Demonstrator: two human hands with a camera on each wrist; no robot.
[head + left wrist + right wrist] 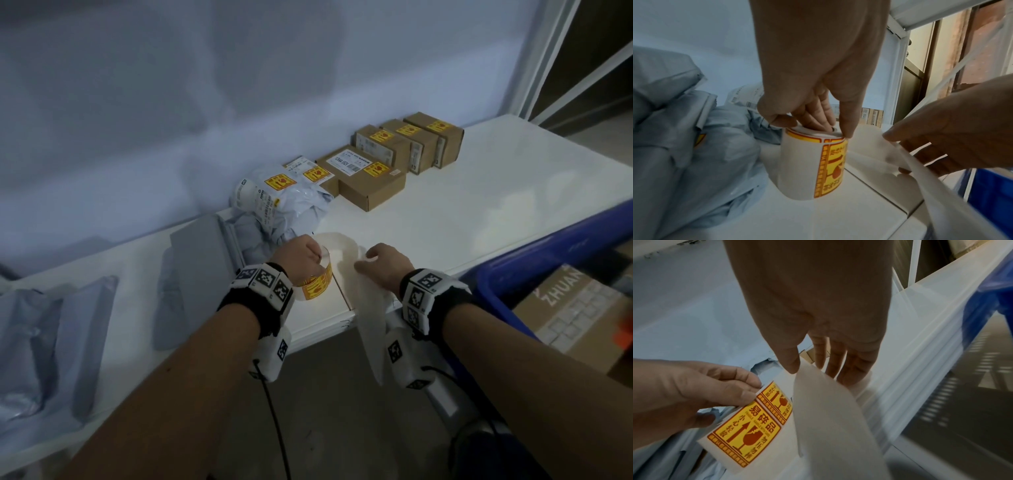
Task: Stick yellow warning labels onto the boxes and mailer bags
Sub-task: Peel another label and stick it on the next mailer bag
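Nearest, the right hand (385,270) pinches the spent white backing strip (371,318), which trails over the table (479,192) edge. Just beside it, the left hand (301,258) grips the label roll (317,286), fingers inside its core. Unlabelled grey mailer bags (202,274) lie to the left, nearer the left hand; labelled boxes (366,176) stand beyond.

Occluded, cropped and unreadable areas

The left hand (813,68) covers the top of the label roll (813,164). The white backing strip (830,426) runs off the right wrist view's lower edge and is motion-blurred in the left wrist view. Print on the boxes (370,174) is too small to read. The blue crate (534,270) is cropped at right.
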